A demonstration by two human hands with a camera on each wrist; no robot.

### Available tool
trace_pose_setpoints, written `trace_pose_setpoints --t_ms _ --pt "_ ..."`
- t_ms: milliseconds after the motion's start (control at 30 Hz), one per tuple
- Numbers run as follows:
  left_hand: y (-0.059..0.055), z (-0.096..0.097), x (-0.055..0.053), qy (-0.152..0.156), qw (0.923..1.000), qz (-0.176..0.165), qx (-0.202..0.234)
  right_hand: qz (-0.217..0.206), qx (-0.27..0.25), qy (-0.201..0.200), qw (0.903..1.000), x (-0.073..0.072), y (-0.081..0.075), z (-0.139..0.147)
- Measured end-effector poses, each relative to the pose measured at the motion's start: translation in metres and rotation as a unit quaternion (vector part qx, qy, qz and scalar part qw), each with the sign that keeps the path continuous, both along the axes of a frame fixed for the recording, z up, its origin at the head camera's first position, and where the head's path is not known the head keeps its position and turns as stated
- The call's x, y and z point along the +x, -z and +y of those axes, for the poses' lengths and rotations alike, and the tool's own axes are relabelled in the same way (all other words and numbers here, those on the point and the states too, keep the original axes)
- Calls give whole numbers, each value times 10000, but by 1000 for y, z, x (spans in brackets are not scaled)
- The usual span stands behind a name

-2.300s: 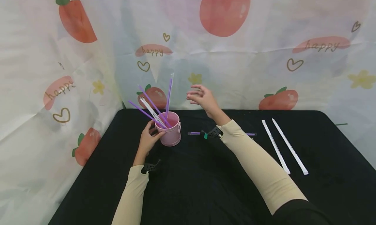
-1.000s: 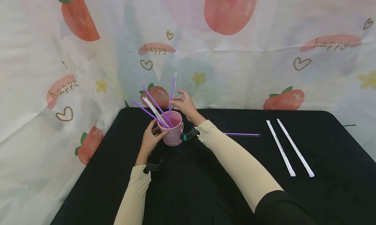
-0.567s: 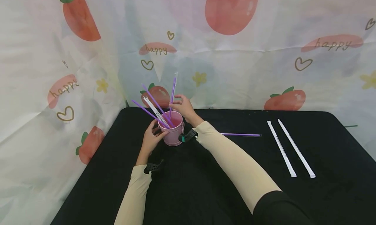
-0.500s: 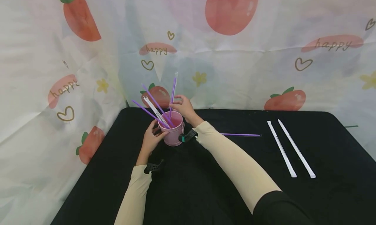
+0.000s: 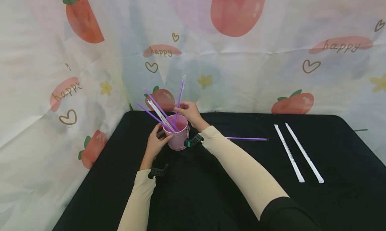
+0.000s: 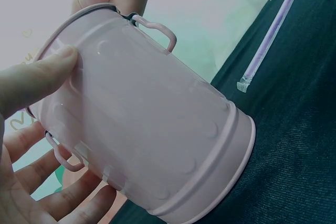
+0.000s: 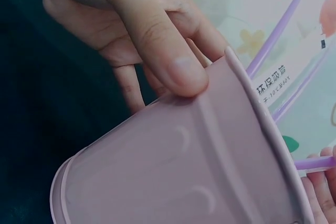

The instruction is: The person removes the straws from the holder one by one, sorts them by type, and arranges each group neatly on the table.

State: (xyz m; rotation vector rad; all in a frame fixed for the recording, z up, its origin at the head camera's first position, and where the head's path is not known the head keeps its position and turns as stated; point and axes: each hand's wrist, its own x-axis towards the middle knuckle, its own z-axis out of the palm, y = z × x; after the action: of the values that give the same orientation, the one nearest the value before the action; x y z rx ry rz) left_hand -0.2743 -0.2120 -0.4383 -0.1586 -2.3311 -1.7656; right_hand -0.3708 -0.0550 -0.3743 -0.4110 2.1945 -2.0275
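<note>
My left hand (image 5: 154, 144) grips the left side of a pink metal bucket (image 5: 176, 142), thumb in front near the rim, as the left wrist view shows closely with the thumb (image 6: 44, 80). Several straws lean left in the bucket: purple ones and white paper-wrapped straws (image 5: 159, 111). Behind the rim, my right hand (image 5: 190, 113) pinches a purple straw (image 5: 181, 88) in a clear wrapper, which stands nearly upright with its lower end inside the bucket. In the right wrist view, fingers of the right hand (image 7: 324, 184) show at the edge, against that straw.
Partly hidden by the right forearm, another wrapped purple straw (image 5: 248, 139) lies on the black-covered table (image 5: 211, 194). Farther right lie two white wrapped straws (image 5: 289, 154). A printed fabric backdrop (image 5: 241, 80) rises behind the table and at the left.
My right hand has come left to the bucket, dropped slightly and closed on the upright purple straw. That straw's top has tipped a little right. The left hand keeps its hold on the bucket.
</note>
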Motion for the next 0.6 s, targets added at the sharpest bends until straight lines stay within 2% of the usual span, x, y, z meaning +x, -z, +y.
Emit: trace_pose_setpoints --t_ms 100,233,367,600 --pt "-1 1 1 -14 9999 91 -57 -22 -195 -74 9998 0 -1 1" --pt "-6 2 4 -4 10000 3 58 -123 -552 -114 9983 -1 -3 2" --pt "6 -2 -4 -61 9999 2 129 -106 -660 -96 9977 -1 -5 4" --pt "11 -2 -6 -121 9998 175 -1 -17 -749 -123 9971 -3 -9 7"
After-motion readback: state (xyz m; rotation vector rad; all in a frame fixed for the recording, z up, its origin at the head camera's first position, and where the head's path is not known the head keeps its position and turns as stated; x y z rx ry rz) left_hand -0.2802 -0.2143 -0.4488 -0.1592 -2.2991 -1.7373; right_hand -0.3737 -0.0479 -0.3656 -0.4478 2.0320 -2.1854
